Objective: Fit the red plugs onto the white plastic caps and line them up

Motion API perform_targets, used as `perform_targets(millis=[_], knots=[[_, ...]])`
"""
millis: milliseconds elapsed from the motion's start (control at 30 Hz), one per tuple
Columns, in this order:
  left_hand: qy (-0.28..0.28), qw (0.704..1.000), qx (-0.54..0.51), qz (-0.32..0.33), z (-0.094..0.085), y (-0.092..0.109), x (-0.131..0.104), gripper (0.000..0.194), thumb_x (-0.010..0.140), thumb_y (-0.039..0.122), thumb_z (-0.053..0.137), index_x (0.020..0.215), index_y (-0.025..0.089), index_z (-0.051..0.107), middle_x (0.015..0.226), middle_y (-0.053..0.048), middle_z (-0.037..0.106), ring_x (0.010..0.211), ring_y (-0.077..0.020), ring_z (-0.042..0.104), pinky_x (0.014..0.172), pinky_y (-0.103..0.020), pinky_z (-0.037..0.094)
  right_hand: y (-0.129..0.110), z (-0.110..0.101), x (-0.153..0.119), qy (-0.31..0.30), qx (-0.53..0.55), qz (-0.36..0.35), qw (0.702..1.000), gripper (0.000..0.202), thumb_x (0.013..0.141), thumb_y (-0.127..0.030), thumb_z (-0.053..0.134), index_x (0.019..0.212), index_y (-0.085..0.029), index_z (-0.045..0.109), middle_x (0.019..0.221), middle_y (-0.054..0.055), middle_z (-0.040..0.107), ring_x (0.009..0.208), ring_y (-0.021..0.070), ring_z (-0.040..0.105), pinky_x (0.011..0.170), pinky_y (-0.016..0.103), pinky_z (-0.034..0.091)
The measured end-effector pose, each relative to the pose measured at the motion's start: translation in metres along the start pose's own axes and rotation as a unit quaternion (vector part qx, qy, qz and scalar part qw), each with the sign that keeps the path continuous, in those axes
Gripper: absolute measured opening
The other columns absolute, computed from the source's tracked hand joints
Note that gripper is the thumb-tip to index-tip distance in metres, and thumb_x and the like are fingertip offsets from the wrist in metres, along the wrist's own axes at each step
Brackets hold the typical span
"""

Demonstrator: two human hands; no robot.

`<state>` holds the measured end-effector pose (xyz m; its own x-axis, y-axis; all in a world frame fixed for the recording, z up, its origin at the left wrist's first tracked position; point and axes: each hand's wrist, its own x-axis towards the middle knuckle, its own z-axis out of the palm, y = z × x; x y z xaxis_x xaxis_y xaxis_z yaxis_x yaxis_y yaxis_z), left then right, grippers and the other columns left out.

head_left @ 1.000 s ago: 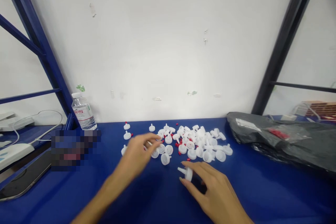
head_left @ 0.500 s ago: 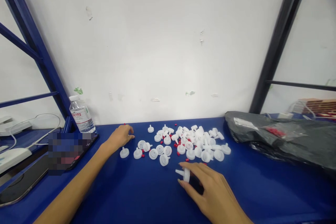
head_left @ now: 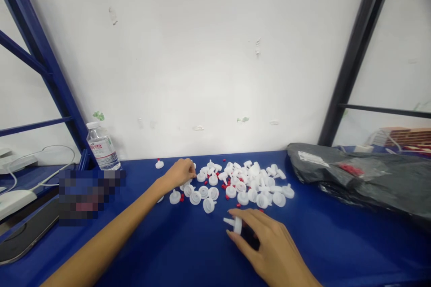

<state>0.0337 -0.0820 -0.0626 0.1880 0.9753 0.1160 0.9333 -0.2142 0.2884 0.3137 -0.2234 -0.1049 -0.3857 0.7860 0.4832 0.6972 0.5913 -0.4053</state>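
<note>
The pale wall [head_left: 188, 63] backs the scene, and the blue worktop [head_left: 168, 251] extends along its foot. On the right of the worktop lies a dark plastic bag [head_left: 387, 188], well apart from both hands. The right hand [head_left: 274, 244] is at the near side of the scattered pieces, palm turned inward; its thumb and forefinger grasp a white nozzle cap [head_left: 237, 225] by the rim of its round base. The left hand [head_left: 178, 175] is farther off, beyond and to the left of that cap, with fingers bent down among loose pieces; whether these grasp anything cannot be told. A clear bottle [head_left: 103, 150] stands near the wall, left of the left hand. The heap of white caps [head_left: 254, 181] spreads beyond the right hand. The held cap's long axis runs roughly level, its narrow spout pointing left, away from the right palm, and the right hand is plainly the nearer one. A loose cap [head_left: 208, 205] and several neighbours lie between the left hand and the held cap, in the direct line across the worktop. Small red tips [head_left: 182, 197] are scattered among the white pieces, including some just beyond the right fingers.
</note>
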Motion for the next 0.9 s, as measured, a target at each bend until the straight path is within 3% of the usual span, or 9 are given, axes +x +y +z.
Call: perform_targets(millis=[167,300,433,600,733,800,900], knots=[[0.036,0.999,-0.001,-0.001,-0.008,0.017,0.003,0.016,0.079,0.029,0.063,0.078,0.019,0.076,0.089,-0.009,0.078,0.087,-0.0258,0.071,0.072,-0.030,0.050,-0.001,0.000,-0.001,-0.008,0.005,0.008,1.000,0.032,0.092,-0.035,0.064,0.124,-0.032,0.067,0.114,0.003,0.075,0.100,0.0254,0.073,0.085,0.038,0.060],[0.101,0.993,-0.067,0.004,-0.019,0.024,-0.011,0.020,0.084,0.030,0.060,0.087,0.018,0.075,0.086,-0.007,0.077,0.083,-0.0240,0.071,0.073,-0.030,0.052,0.003,0.003,-0.001,-0.022,0.004,0.056,0.998,0.041,0.088,-0.035,0.070,0.128,-0.033,0.063,0.107,0.002,0.076,0.091,0.0255,0.074,0.078,0.038,0.061],[0.183,0.978,-0.095,0.023,-0.022,0.033,-0.038,0.023,0.086,0.034,0.060,0.098,0.021,0.075,0.092,-0.003,0.078,0.084,-0.0230,0.071,0.076,-0.030,0.053,0.006,0.004,0.001,-0.038,0.012,0.107,0.993,0.027,0.083,-0.035,0.075,0.108,-0.028,0.069,0.100,0.003,0.076,0.086,0.0249,0.074,0.079,0.037,0.059],[0.195,0.978,-0.059,0.042,0.002,0.044,-0.096,0.027,0.089,0.042,0.055,0.099,0.027,0.076,0.098,-0.003,0.078,0.085,-0.0248,0.071,0.077,-0.033,0.053,0.007,0.004,0.003,-0.026,0.021,0.089,0.995,0.027,0.083,-0.034,0.076,0.109,-0.029,0.070,0.108,0.002,0.075,0.092,0.0249,0.073,0.082,0.036,0.058],[0.189,0.976,-0.110,0.012,0.028,0.054,-0.146,0.022,0.088,0.046,0.057,0.095,0.037,0.076,0.096,0.001,0.079,0.077,-0.0241,0.073,0.068,-0.031,0.055,0.009,0.004,0.002,-0.037,0.039,0.082,0.995,0.032,0.085,-0.029,0.074,0.117,-0.031,0.070,0.115,0.002,0.073,0.103,0.0250,0.070,0.088,0.036,0.057],[0.183,0.973,-0.141,0.009,0.035,0.061,-0.159,0.020,0.087,0.046,0.059,0.094,0.038,0.076,0.093,0.002,0.079,0.071,-0.0224,0.073,0.062,-0.028,0.056,0.009,0.004,0.002,-0.052,0.042,0.093,0.993,0.034,0.086,-0.029,0.074,0.119,-0.032,0.069,0.114,0.003,0.073,0.102,0.0256,0.070,0.089,0.038,0.056],[0.169,0.973,-0.155,0.011,0.036,0.074,-0.156,0.022,0.088,0.037,0.059,0.099,0.033,0.077,0.091,0.001,0.079,0.072,-0.0204,0.073,0.064,-0.027,0.056,0.010,0.004,0.003,-0.066,0.055,0.107,0.991,0.033,0.085,-0.030,0.074,0.117,-0.033,0.069,0.113,0.002,0.073,0.101,0.0249,0.070,0.092,0.037,0.054]])
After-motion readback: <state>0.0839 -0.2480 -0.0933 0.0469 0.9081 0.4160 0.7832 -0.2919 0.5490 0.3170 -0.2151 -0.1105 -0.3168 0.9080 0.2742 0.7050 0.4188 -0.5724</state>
